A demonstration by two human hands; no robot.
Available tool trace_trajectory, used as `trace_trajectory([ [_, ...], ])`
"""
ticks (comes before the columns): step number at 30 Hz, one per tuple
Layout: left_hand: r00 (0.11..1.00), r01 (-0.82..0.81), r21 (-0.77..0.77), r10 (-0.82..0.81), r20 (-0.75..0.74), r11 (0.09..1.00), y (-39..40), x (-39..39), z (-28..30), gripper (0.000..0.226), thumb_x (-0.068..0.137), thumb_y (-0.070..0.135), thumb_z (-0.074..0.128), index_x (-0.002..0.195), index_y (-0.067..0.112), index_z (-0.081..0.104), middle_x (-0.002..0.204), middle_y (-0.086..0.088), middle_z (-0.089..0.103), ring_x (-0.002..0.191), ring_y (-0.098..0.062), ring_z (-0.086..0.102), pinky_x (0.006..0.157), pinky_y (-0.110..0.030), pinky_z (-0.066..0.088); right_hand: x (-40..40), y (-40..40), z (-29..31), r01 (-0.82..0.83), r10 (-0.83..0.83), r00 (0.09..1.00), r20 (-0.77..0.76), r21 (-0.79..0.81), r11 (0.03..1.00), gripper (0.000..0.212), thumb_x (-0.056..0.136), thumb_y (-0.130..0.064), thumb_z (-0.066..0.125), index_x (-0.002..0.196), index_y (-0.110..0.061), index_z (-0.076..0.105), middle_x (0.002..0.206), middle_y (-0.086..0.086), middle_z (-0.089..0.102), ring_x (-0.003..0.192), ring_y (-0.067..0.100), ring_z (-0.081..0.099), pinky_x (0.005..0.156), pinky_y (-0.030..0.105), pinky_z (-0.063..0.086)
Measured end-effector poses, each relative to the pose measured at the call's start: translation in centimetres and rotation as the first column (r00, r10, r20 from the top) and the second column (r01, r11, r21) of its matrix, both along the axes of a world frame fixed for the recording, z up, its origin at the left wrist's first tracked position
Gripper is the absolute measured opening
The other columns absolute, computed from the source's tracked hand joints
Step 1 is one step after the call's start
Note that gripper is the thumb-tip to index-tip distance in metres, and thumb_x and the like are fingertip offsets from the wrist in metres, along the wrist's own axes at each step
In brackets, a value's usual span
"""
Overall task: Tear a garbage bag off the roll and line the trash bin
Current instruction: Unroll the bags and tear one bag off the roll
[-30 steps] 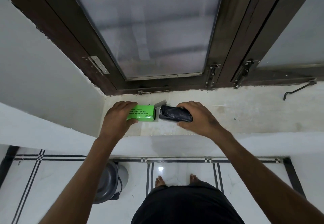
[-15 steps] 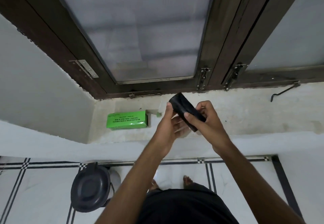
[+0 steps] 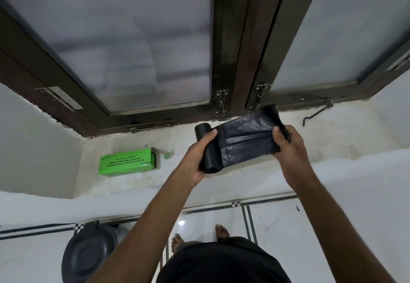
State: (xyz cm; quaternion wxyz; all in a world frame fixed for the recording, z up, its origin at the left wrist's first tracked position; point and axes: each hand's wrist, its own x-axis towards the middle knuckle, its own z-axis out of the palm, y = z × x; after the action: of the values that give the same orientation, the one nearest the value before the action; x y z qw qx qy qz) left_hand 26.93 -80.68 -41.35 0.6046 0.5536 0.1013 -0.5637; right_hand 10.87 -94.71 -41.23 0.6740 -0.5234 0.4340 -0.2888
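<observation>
A black roll of garbage bags (image 3: 207, 149) is held upright in front of the window sill, with my left hand (image 3: 197, 158) closed around its middle. A length of black bag (image 3: 246, 143) is pulled off the roll to the right and stretched flat. My right hand (image 3: 288, 145) pinches the free end of that bag between thumb and fingers. The dark grey trash bin (image 3: 88, 254), its lid closed, stands on the floor at the lower left, below the sill.
A green cardboard box (image 3: 127, 160) lies on the white sill (image 3: 332, 149) to the left, its end flap open. Dark window frames with frosted glass rise behind the sill. A metal window hook (image 3: 317, 114) rests at the right. My bare feet stand on white floor tiles.
The roll left the box on the sill and came up into both hands. My right hand has since drawn a length of bag out to the right while my left hand holds the roll.
</observation>
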Motion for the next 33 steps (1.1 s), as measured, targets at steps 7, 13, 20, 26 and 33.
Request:
trace_trajectory([
  [7,0.998,-0.043,0.025,0.041,0.054,0.999,-1.1,-0.9,-1.4,0.036,0.080,0.031,0.079,0.110,0.016,0.067,0.104,-0.011,0.074,0.097,-0.029,0.069,0.078,-0.042,0.057,-6.0,-8.4,-1.6,0.184,-0.191,0.970,-0.150,-0.060,0.981,0.012,0.101,-0.025,0.051,0.094,-0.016,0.051,0.091,0.003,0.056,0.083,0.020,0.055,0.065,0.036,0.047],
  [13,0.995,-0.052,0.077,0.045,0.092,0.996,-2.0,-2.8,-1.8,0.043,0.078,0.032,0.081,0.114,0.015,0.067,0.105,-0.010,0.076,0.096,-0.029,0.072,0.070,-0.040,0.059,-9.4,-11.6,-2.1,0.313,-0.589,0.720,-0.368,-0.584,0.748,0.024,0.090,-0.026,0.059,0.107,-0.012,0.048,0.094,0.000,0.056,0.093,0.024,0.052,0.084,0.040,0.044],
  [20,0.988,-0.015,0.060,0.006,0.156,0.998,-2.7,-3.6,-1.5,0.041,0.078,0.032,0.081,0.114,0.016,0.068,0.104,-0.009,0.077,0.095,-0.028,0.073,0.071,-0.039,0.060,-3.2,-3.7,2.5,-0.064,-0.180,0.959,-0.220,-0.783,0.619,0.031,0.088,-0.019,0.064,0.119,-0.019,0.059,0.121,-0.006,0.059,0.118,0.011,0.050,0.104,0.033,0.040],
  [26,0.985,0.107,-0.063,-0.098,0.139,0.992,-2.6,-3.6,-0.4,0.041,0.085,0.029,0.074,0.120,0.009,0.068,0.111,-0.015,0.073,0.099,-0.028,0.071,0.083,-0.042,0.059,1.1,-2.0,-1.1,-0.702,0.494,0.696,-0.521,-0.350,0.620,0.044,0.082,-0.055,0.065,0.122,-0.040,0.056,0.109,-0.009,0.065,0.107,0.005,0.059,0.093,0.031,0.050],
  [33,0.994,0.005,-0.041,0.000,0.111,0.999,-0.4,-2.3,-0.9,0.027,0.084,0.031,0.074,0.107,0.016,0.071,0.102,-0.008,0.077,0.091,-0.025,0.073,0.073,-0.036,0.059,1.5,-4.2,0.0,-0.667,0.452,0.716,-0.531,-0.330,0.668,0.023,0.075,-0.037,0.081,0.077,-0.017,0.069,0.076,0.004,0.071,0.075,0.022,0.069,0.073,0.047,0.056],
])
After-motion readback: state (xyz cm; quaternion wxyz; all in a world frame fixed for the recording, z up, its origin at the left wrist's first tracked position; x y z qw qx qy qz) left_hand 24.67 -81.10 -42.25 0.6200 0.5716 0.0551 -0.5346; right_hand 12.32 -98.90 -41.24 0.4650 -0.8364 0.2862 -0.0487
